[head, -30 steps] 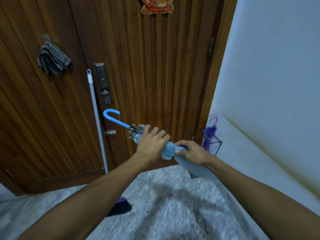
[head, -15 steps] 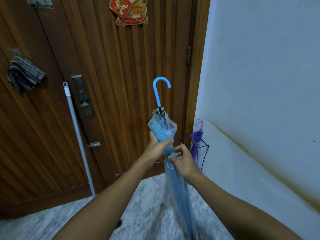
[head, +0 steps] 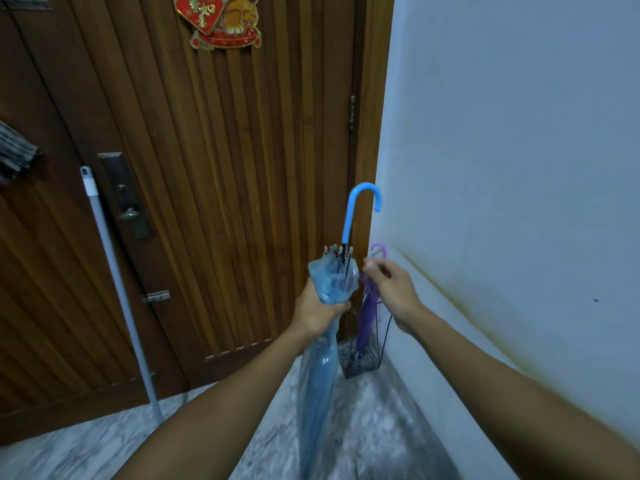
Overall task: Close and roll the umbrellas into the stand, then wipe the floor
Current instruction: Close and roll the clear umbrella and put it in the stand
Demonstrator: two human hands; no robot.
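I hold a closed, translucent blue umbrella (head: 317,368) upright, its blue hooked handle (head: 360,202) pointing up and its tip low near the floor. My left hand (head: 317,311) grips it just below the bunched rib ends. My right hand (head: 391,289) hovers to the right of the umbrella, off the fabric, fingers loosely curled and blurred, in front of a purple umbrella (head: 365,323). That purple umbrella stands in a black wire stand (head: 360,367) in the corner between door and wall.
A wooden door (head: 225,168) fills the back, with a lock plate (head: 126,195). A grey mop pole (head: 114,278) leans against it at left. A striped cloth (head: 15,155) hangs at the far left. White wall (head: 519,168) on the right; speckled marble floor (head: 367,431) below.
The blue umbrella went from lying sideways to standing upright and has shifted right toward the stand. My right hand let go of its canopy and lifted away.
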